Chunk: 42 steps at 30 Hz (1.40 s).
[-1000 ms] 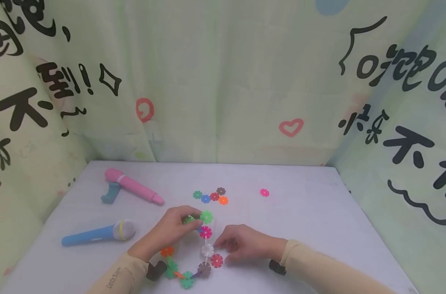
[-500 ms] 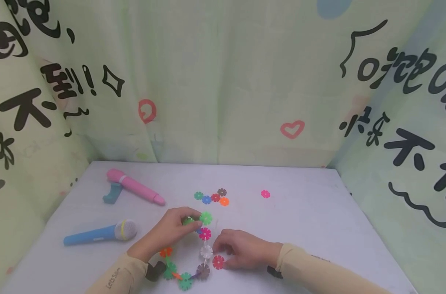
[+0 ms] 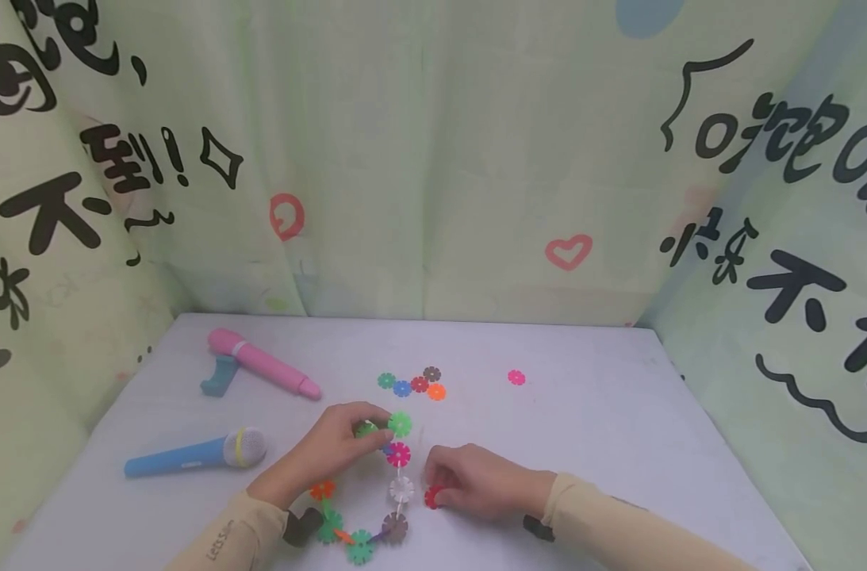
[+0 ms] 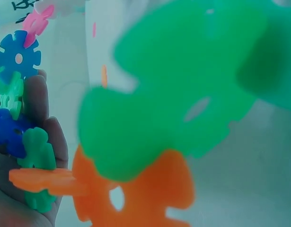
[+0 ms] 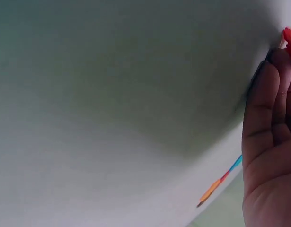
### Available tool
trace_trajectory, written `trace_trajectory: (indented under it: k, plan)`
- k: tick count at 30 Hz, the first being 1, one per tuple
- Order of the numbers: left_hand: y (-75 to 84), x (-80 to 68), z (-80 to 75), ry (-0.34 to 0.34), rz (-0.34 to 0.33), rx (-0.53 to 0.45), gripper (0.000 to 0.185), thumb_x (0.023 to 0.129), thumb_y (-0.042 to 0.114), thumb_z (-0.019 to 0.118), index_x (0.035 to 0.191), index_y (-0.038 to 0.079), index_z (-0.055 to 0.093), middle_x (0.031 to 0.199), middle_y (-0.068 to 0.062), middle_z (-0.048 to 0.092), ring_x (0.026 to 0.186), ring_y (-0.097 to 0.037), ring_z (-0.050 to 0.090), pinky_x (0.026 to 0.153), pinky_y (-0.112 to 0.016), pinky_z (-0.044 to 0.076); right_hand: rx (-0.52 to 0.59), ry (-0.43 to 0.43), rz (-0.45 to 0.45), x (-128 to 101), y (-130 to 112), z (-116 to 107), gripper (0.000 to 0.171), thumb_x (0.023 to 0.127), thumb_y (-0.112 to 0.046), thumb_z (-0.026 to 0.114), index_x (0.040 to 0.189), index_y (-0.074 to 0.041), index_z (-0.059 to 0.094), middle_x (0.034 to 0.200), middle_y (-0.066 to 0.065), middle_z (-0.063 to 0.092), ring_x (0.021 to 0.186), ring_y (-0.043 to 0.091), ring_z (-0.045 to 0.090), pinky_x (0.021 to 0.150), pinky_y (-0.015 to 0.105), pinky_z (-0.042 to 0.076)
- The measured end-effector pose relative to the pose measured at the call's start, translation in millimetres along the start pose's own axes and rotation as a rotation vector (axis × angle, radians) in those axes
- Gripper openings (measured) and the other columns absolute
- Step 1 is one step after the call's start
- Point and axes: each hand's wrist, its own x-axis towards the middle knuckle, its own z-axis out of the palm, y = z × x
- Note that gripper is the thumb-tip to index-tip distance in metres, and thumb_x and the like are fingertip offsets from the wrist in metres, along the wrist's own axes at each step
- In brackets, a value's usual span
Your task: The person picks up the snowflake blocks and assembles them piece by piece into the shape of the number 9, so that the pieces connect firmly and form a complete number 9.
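Observation:
My left hand [image 3: 339, 438] grips the upper end of a chain of interlocking snowflake discs [image 3: 401, 489], its thumb and fingers beside light green discs. The chain curves round in an open loop of green, pink, white, brown and orange discs. In the left wrist view, a blurred green disc [image 4: 159, 109] and an orange disc [image 4: 154, 194] loom close, with the fingers [image 4: 36, 97] behind other linked discs. To the right of the chain, my right hand [image 3: 486, 480] pinches a red snowflake disc [image 3: 431, 497] between thumb and fingers, apart from the chain. Only part of that disc shows.
Several loose snowflake discs [image 3: 420, 385] lie beyond the hands, and a single pink disc [image 3: 516, 377] farther right. On the left are a blue toy microphone [image 3: 193, 456], a pink wand-shaped object [image 3: 269, 366] and a teal piece [image 3: 220, 376]. A printed curtain [image 3: 476, 159] encloses the white table.
The right hand has taken hold of the red disc and shifted it slightly right, away from the chain. My left hand keeps its grip on the chain, almost unmoved.

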Motion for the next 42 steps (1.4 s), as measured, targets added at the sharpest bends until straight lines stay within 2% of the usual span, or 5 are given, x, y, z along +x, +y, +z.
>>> trace_trajectory:
  k: [11,16,25,36,42]
  plan:
    - [-1.1,5.5,5.1,0.033,0.001,0.06,0.032,0.09,0.029,0.075,0.117,0.013,0.071,0.111,0.004,0.067,0.111,-0.023,0.06,0.094,-0.047,0.05,0.508,0.341,0.144,1,-5,-36,0.033,0.094,-0.01,0.069,0.127,-0.006,0.067,0.113,0.007,0.068,0.096,0.033,0.069,0.085,0.037,0.056]
    - [2.2,7.3,6.8,0.039,0.001,0.068,0.034,0.09,0.031,0.075,0.118,0.012,0.07,0.113,0.003,0.067,0.113,-0.024,0.06,0.095,-0.047,0.05,0.541,0.326,0.18,5,-12,-41,0.042,0.092,-0.022,0.073,0.132,-0.012,0.065,0.116,0.005,0.065,0.101,0.026,0.068,0.092,0.041,0.052]
    - [4.5,7.7,9.3,0.04,0.047,0.072,0.031,0.089,0.027,0.076,0.116,0.012,0.071,0.111,0.004,0.068,0.11,-0.022,0.061,0.094,-0.047,0.05,0.672,0.317,0.174,10,-12,-39,0.04,0.092,-0.016,0.074,0.129,-0.002,0.065,0.113,0.018,0.069,0.101,0.037,0.069,0.085,0.035,0.055]
    - [6.6,8.9,17.2,0.133,0.112,0.189,0.025,0.085,0.021,0.08,0.108,0.011,0.074,0.106,0.004,0.07,0.101,-0.016,0.065,0.087,-0.039,0.054,0.662,0.312,0.188,11,-15,-43,0.032,0.092,-0.017,0.074,0.12,-0.003,0.07,0.11,0.021,0.07,0.094,0.041,0.069,0.081,0.035,0.057]
    - [8.6,7.8,16.1,0.113,0.126,0.169,0.024,0.085,0.021,0.081,0.107,0.012,0.075,0.105,0.005,0.07,0.099,-0.013,0.065,0.086,-0.037,0.054,0.648,0.337,0.211,11,-19,-43,0.029,0.089,-0.018,0.077,0.114,-0.003,0.073,0.105,0.02,0.072,0.09,0.04,0.07,0.078,0.035,0.058]
